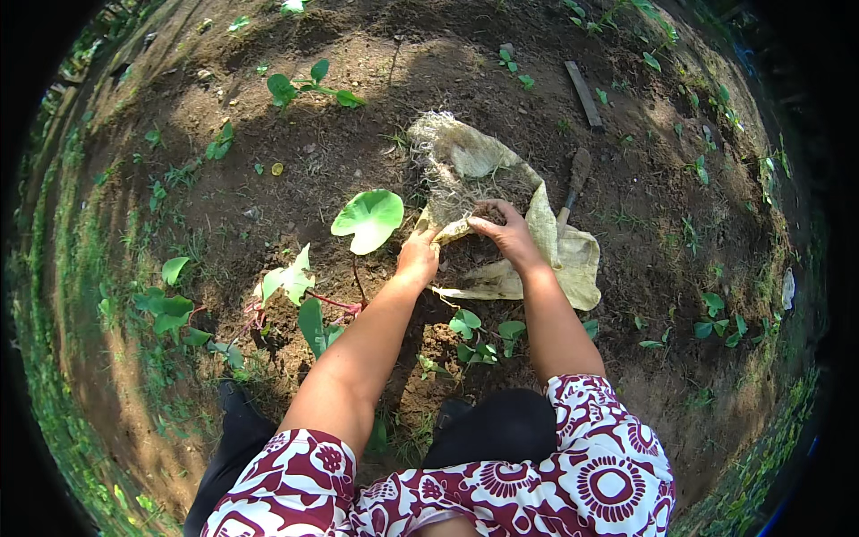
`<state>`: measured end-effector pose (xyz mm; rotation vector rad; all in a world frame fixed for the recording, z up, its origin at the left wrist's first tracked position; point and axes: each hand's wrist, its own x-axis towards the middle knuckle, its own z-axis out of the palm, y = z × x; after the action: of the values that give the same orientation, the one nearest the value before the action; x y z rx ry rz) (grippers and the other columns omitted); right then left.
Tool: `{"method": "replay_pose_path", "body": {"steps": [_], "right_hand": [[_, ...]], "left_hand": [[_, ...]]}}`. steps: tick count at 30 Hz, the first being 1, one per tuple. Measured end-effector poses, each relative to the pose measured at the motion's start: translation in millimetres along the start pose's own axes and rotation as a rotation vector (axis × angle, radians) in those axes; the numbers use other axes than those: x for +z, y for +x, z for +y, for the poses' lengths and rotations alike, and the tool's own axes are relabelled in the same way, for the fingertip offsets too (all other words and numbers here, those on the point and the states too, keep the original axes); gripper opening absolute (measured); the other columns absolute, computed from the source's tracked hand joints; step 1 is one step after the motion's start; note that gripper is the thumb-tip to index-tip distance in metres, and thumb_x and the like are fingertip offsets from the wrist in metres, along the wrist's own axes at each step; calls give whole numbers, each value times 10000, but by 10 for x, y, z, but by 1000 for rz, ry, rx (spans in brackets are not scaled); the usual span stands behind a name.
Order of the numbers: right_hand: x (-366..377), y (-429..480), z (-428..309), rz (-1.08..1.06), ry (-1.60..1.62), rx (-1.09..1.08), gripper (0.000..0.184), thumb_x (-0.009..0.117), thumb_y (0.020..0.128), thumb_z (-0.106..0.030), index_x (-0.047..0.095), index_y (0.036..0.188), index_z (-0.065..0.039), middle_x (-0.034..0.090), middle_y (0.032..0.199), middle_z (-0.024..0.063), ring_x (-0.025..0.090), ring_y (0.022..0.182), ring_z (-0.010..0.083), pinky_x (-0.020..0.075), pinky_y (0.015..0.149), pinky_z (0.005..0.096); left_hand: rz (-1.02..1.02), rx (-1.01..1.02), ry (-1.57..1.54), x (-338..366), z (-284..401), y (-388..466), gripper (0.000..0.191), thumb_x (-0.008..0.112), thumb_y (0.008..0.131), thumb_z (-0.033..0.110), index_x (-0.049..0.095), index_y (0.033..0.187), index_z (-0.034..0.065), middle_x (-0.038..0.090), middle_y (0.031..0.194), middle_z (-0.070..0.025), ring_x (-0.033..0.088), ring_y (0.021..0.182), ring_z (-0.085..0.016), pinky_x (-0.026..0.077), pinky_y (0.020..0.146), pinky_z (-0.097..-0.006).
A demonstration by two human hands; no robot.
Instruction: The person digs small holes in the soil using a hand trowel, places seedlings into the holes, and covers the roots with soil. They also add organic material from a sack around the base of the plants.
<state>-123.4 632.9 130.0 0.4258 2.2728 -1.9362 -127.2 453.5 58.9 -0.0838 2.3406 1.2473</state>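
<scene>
A worn, pale woven sack (540, 221) lies crumpled on the soil with its frayed mouth open. Dry grass and dirt show on it and around its opening. My left hand (419, 258) pinches the sack's edge at its near left side. My right hand (510, 235) is at the middle of the sack, thumb and fingers curled around a brown clump (493, 214) of what looks like earth and roots. The right thumb tip touches or nearly touches the sack's rolled rim. Part of the clump is hidden by the fingers.
A trowel (576, 178) with a soil-caked blade lies right of the sack, its handle end partly covered. Beyond is a flat wooden strip (584, 95). A broad-leaved plant (368, 220) stands beside my left hand. Small seedlings (478, 335) grow between my arms.
</scene>
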Motion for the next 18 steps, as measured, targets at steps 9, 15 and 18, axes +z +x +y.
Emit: {"method": "replay_pose_path", "body": {"steps": [9,15,18], "right_hand": [[51,274,86,5,-685,207,544,668,755,-408,616,1077,26,611,1080,245,583,1046,347,448,883,380],[-447,330,296,193,-374,-17,287,614,822,-248,564,749,25,561,662,161,501,617,254,400,621,378],[-746,307,248,277,-311,11,264,625,828,-239,602,779,20,585,656,91,494,613,160,401,605,330]], "left_hand": [[27,355,-124,284,237,-299,317,542,852,155,593,1157,81,563,1185,-167,510,1120,-340,401,968,-374],[199,154,82,21,-19,-248,601,531,819,218,348,1386,142,290,1403,-206,261,1306,-380,251,1087,-441],[60,98,554,-128,-177,-216,659,556,816,208,295,1422,228,176,1490,-130,175,1360,-368,183,1094,-535]]}}
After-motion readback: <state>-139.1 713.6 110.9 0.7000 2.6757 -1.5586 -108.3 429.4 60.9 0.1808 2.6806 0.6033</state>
